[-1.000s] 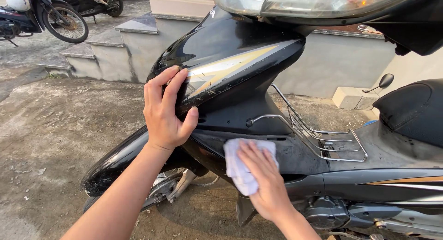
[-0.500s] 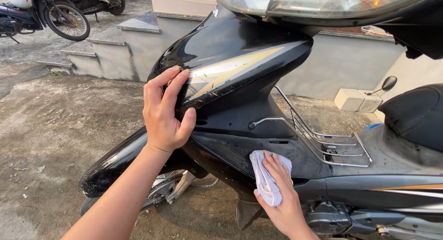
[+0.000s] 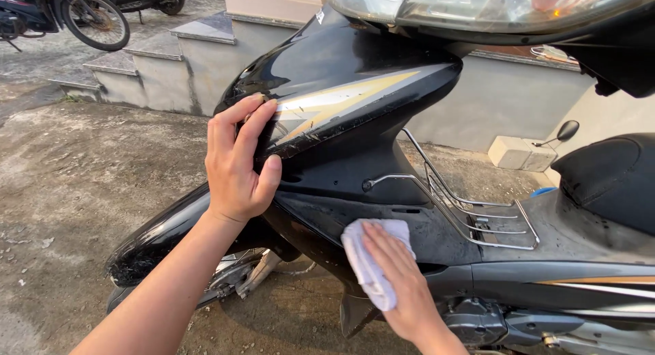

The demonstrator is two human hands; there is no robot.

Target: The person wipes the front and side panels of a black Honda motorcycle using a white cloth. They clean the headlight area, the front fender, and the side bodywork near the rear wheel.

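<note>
Head view: my left hand (image 3: 235,165) grips the scooter's front panel (image 3: 341,96), while my right hand (image 3: 396,276) presses a white cloth (image 3: 368,256) flat on the lower panel (image 3: 437,235), mid-wipe. Next I judge the dusty patch just right of the cloth needs firm strokes.

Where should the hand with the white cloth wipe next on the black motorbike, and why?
Probably a short stroke to the right along the lower black panel. The right hand presses the white cloth flat on that panel, the surface beside it looks dull and streaky, and the left hand grips the front cover, steadying the bike.
</note>
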